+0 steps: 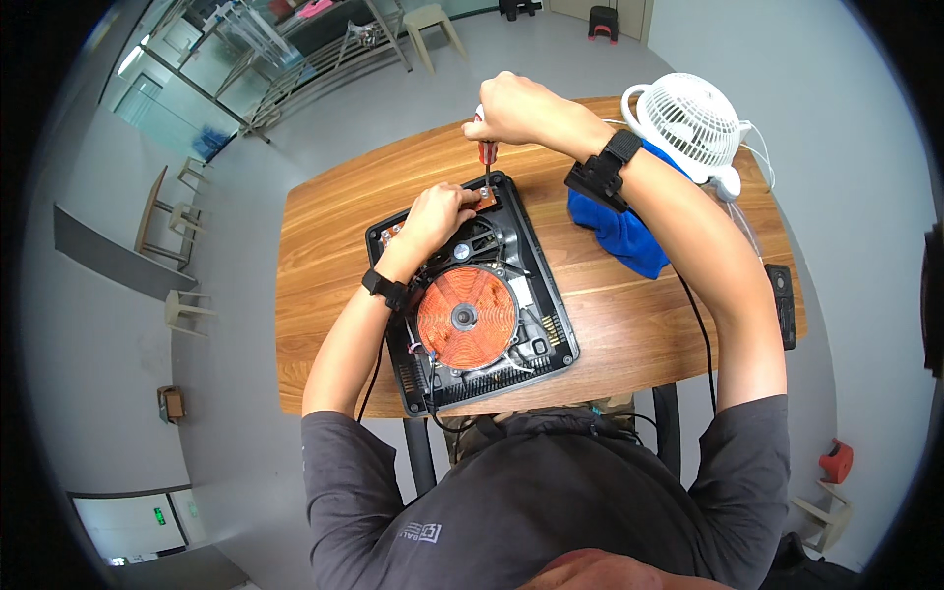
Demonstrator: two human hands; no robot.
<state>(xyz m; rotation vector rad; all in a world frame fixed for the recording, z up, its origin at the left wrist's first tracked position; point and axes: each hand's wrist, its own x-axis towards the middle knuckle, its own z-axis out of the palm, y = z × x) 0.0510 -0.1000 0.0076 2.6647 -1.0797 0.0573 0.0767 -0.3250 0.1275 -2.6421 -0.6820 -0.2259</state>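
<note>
An opened induction cooker (539,369) lies on the wooden table, its black shell holding a round copper coil (442,329) and a small fan. My right hand (518,110) is wrapped round a screwdriver (488,152) with a red handle, held upright. The screwdriver's shaft comes down to the far corner of the cooker, at a small orange circuit board (487,200). My left hand (440,213) reaches over the cooker's far part, fingers bent together at that board beside the shaft. Whatever lies between those fingers is hidden.
Right of the cooker are a blue cloth (624,236) and a white fan (688,123) with its cord. A black device (782,305) sits at the table's right edge. Dark cables run down from both wristbands. Stools (433,29) stand beyond the table.
</note>
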